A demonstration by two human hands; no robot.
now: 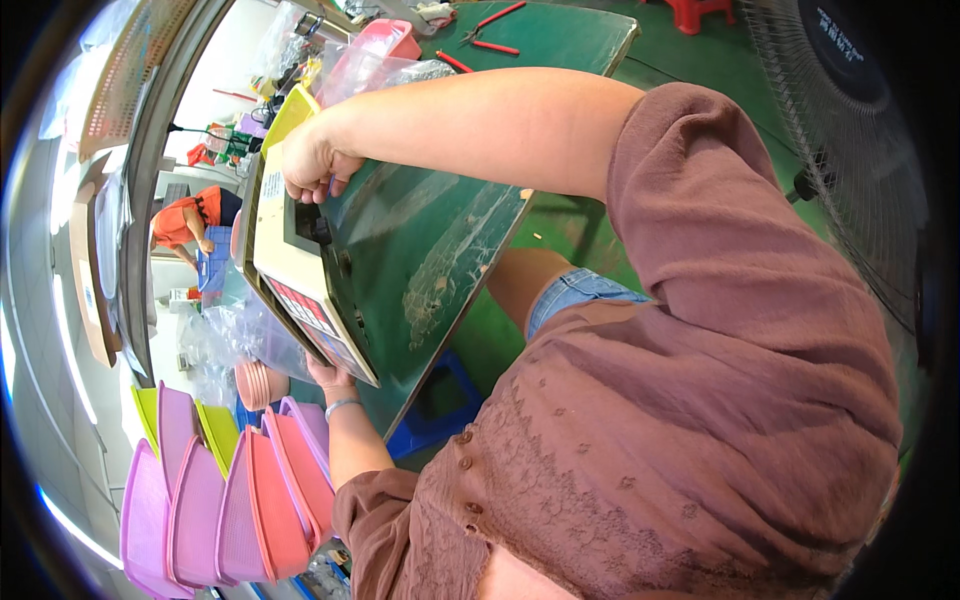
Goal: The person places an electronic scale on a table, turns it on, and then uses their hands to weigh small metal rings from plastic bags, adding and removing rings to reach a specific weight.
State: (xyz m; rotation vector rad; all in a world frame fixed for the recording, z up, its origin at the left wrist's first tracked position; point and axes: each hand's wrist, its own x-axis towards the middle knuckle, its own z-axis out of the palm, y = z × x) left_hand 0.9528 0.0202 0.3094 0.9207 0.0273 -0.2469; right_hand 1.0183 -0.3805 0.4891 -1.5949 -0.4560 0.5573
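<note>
A cream, box-shaped digital scale (285,235) with a red and blue keypad panel stands tilted over the green table (440,215). My left hand (330,374), a bracelet at its wrist, grips the corner by the keypad; its fingers are partly hidden behind the casing. My right hand (318,165) reaches over the other end, fingers bent and pressed together beside a dark recess. Just below those fingertips is a black part (313,224) in the recess. Whether the right fingers pinch anything small is hidden.
Red-handled pliers (495,22) and a pink tray (388,40) lie on the table. Purple, pink and green baskets (200,510) stack beside nested pink pots (262,385). A blue stool (437,410) stands below, a large fan (840,130) nearby. Another person in orange (190,222) works beyond.
</note>
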